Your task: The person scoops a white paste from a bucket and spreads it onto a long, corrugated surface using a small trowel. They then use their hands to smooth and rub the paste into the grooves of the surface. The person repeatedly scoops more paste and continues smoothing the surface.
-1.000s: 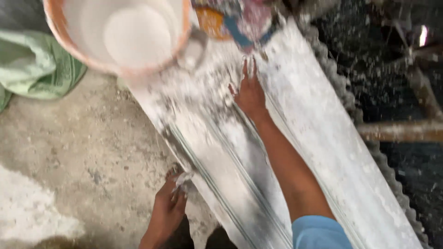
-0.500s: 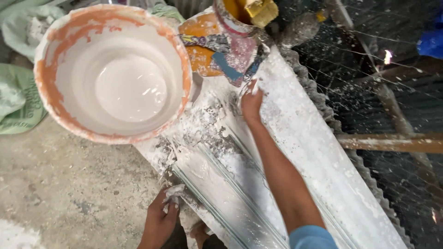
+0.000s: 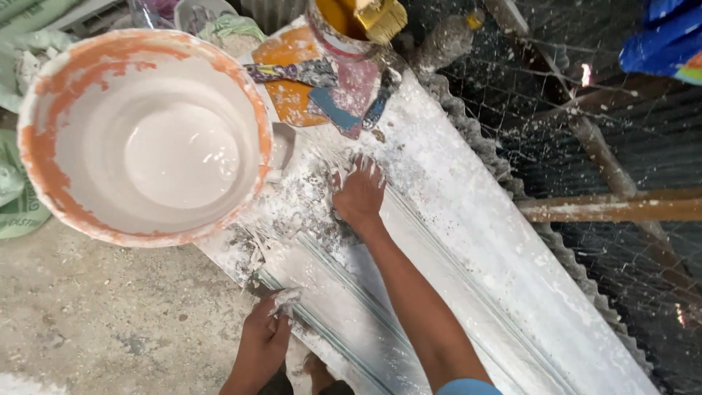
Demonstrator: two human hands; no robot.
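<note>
My right hand (image 3: 358,194) lies flat, fingers spread, on the wet white plaster that covers a long moulded strip (image 3: 439,292) running from upper left to lower right. My left hand (image 3: 265,338) grips the near edge of that strip, with plaster on its fingertips. Left of the strip stands an orange bucket (image 3: 44,95) coated white inside, holding white liquid plaster. Flat scrapers (image 3: 329,84) smeared orange and blue lie at the strip's far end.
A yellow container with a brush (image 3: 362,18) stands at the far end. Wire mesh and wooden bars (image 3: 607,208) lie to the right. Green sacks (image 3: 14,212) sit on the concrete floor (image 3: 110,322) at left.
My right hand has slid back along the strip toward me, away from the scrapers. The view has tilted, so the bucket shows lower and fuller. My left hand stays on the edge.
</note>
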